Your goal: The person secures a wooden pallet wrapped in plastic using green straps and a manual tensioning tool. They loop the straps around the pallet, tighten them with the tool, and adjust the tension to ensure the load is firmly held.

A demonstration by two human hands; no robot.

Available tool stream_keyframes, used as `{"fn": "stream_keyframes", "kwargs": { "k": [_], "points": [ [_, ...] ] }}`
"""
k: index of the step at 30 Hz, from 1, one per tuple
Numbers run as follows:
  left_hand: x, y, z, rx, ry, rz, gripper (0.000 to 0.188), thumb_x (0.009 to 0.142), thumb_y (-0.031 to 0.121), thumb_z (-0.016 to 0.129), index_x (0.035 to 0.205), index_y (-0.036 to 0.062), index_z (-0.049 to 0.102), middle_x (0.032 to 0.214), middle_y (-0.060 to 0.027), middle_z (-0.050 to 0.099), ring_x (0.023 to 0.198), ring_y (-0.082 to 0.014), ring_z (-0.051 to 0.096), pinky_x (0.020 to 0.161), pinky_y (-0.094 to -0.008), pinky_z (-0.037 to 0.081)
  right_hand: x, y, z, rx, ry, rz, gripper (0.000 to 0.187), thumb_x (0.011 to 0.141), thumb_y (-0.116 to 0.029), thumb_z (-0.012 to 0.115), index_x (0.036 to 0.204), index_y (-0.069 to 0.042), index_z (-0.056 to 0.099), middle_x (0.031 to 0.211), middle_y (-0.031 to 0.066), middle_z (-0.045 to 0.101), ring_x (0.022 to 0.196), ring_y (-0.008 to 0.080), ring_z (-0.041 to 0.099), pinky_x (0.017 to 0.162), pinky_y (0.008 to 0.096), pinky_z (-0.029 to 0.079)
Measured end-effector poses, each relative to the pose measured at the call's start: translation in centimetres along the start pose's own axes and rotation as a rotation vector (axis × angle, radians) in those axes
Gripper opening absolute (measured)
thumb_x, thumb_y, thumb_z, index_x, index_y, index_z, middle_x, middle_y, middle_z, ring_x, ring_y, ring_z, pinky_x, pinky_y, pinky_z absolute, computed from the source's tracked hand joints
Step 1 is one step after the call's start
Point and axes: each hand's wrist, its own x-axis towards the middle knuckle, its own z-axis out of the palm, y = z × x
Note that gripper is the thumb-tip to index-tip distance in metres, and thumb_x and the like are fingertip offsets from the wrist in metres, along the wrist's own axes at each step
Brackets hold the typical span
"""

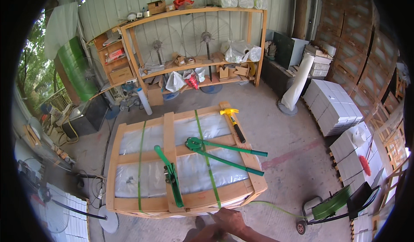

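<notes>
My right hand is at the front edge of the wooden crate, close below the end of a green strap. Its fingers look curled, but what they hold, if anything, is hidden. My left hand is lower and partly behind the right one, so its fingers do not show. Two green straps run front to back over the crate, which has plastic-wrapped contents. On top lie a green strap tensioner, a long-handled green cutter with its handles apart, and a yellow hammer with a black grip.
Right of the crate stands a wheeled strap dispenser, with green strap trailing from it toward the crate. Stacked white boxes sit on pallets beyond. A wooden shelf with fans lines the back wall. A fan base stands at the lower left.
</notes>
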Motion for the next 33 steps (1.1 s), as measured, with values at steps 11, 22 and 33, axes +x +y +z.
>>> {"fn": "stream_keyframes", "kwargs": {
  "k": [11, 22, 33],
  "points": [
    [-1.7, -6.2, 1.4, -1.204, 0.093, -0.364, 0.023, 0.095, 0.020, 0.046, 0.101, 0.0006, 0.057, 0.068, 0.0020, 0.047, 0.059, -0.0085, 0.042, 0.057, -0.0253, 0.037, -0.4, -0.8, 1.5, 0.029, 0.118, 0.048, 0.009, 0.083, -0.018, 0.060, 0.083, -0.009, 0.063, 0.072, 0.0049, 0.063, 0.058, 0.0248, 0.061, 0.053, 0.0370, 0.051],
    [-8.0, 2.7, -1.4, -0.269, 0.446, -0.170, 0.041, 0.097, 0.033, 0.042, 0.068, 0.0053, 0.052, 0.053, -0.0009, 0.045, 0.045, -0.0094, 0.039, 0.043, -0.0260, 0.031, -1.6, -2.9, 8.7, 0.291, -0.017, 0.319, 0.018, 0.090, -0.020, 0.049, 0.086, -0.004, 0.059, 0.078, 0.0156, 0.062, 0.071, 0.0325, 0.061, 0.060, 0.0413, 0.047],
    [-17.5, -5.2, -5.2, 0.059, 0.233, -0.117, 0.040, 0.096, 0.036, 0.045, 0.078, 0.0042, 0.060, 0.061, -0.0030, 0.054, 0.052, -0.0133, 0.048, 0.047, -0.0295, 0.038, -4.3, -14.8, 7.9, 0.860, -0.111, 0.901, 0.042, 0.092, -0.041, 0.047, 0.086, -0.002, 0.061, 0.071, 0.0045, 0.057, 0.062, 0.0150, 0.049, 0.058, 0.0308, 0.040]
  ]
}}
